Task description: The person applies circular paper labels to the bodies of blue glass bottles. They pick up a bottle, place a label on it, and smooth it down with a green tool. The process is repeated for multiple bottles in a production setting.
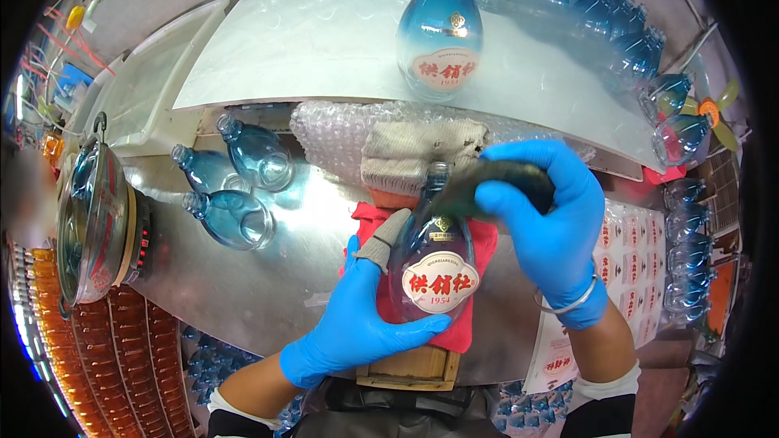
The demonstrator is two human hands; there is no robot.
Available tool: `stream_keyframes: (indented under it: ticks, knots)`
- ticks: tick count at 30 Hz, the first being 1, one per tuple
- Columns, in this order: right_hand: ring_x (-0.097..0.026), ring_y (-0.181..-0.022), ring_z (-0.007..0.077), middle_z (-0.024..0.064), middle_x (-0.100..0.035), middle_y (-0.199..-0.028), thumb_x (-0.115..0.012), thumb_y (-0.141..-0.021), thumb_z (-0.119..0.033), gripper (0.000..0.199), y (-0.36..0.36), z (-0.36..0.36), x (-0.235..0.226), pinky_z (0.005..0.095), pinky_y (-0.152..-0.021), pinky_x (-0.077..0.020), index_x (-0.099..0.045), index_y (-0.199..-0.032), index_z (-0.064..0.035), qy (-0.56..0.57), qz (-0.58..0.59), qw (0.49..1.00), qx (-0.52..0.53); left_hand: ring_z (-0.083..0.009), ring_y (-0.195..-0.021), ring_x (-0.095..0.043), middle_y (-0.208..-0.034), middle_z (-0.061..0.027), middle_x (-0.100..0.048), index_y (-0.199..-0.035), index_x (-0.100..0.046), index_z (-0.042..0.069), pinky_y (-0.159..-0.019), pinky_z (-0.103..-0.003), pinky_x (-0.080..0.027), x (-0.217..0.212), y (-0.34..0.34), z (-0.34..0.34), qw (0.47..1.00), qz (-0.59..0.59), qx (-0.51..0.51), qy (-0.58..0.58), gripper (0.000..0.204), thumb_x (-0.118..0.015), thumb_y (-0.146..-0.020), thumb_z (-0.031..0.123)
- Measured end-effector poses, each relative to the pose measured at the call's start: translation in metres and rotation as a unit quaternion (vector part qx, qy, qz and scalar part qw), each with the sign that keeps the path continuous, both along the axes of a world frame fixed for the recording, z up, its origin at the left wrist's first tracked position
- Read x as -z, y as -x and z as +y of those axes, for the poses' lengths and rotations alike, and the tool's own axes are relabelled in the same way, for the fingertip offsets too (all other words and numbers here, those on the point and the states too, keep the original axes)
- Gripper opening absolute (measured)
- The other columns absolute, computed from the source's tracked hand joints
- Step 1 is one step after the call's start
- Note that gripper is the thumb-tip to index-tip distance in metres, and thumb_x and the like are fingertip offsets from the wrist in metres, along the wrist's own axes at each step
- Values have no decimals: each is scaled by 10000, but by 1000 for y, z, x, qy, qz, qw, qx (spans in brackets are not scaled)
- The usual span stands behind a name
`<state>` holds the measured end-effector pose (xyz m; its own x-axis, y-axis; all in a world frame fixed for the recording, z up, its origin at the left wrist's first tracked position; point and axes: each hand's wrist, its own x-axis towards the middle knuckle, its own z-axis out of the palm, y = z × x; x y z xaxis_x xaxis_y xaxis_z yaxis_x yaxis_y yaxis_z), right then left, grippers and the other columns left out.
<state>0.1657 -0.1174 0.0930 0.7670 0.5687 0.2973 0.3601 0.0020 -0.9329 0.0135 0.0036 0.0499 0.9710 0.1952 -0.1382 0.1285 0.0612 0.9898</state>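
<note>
A blue glass bottle (423, 242) lies on a red cloth (484, 247), its neck pointing away from me. A white label with red lettering and a smaller gold mark are on its upper face. My left hand (357, 320), in a blue glove with a grey knit sleeve on one finger, grips the bottle from the left side. Gloved in blue too, my right hand (552, 203) holds a dark curved, pad-like piece (515, 182) between thumb and fingers. That piece is motion-blurred and overlaps the bottle's shoulder; its exact kind is unclear.
Beyond the cloth lie folded knit gloves (422, 142) and bubble wrap (324, 134). A labelled bottle (440, 40) stands on the white board (316, 49), other bottles lining its edges. Three bottles (231, 215) lie left, near a glass-lidded pot (97, 219). Right is a label sheet (629, 276).
</note>
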Motion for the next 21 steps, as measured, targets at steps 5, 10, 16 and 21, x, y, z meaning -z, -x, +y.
stream_keyframes:
  ticks: [5,10,16,21]
  knots:
    - [-621,-751,124,91,-653,-836,-701,-712,-43,222,-9,6,-5,246,-671,-510,-613,-913,-14,11,1,1000,-28,-297,-1298,-250,-1380,-196,-269,-1406,-112,0,-1086,-439,-88,5,1,0,1000,13,7,-26,1065,-765,-643,355]
    - [-599,-760,168,32,-635,-899,-691,-692,-131,210,18,-40,8,279,-685,-493,-620,-890,-113,155,-438,874,-141,-328,-1328,-226,-1398,-207,-281,-1415,25,14,-1063,-477,98,19,10,11,983,-40,47,-173,1160,-735,-634,410]
    - [-591,-814,201,82,-622,-972,-657,-666,-122,293,56,-89,50,312,-706,-494,-590,-949,-87,98,-452,857,-226,-305,-1320,-257,-1390,-197,-309,-1414,-79,-5,-1088,-451,20,26,9,30,931,-93,130,-327,998,-687,-676,283]
    - [-548,-700,128,28,-539,-703,-470,-910,-164,199,74,-62,61,246,-675,-451,-549,-795,-22,-140,195,956,171,-247,-1302,-283,-1399,-160,-301,-1386,-211,-31,-1077,-352,-186,43,2,29,991,-76,47,101,849,-584,-773,422]
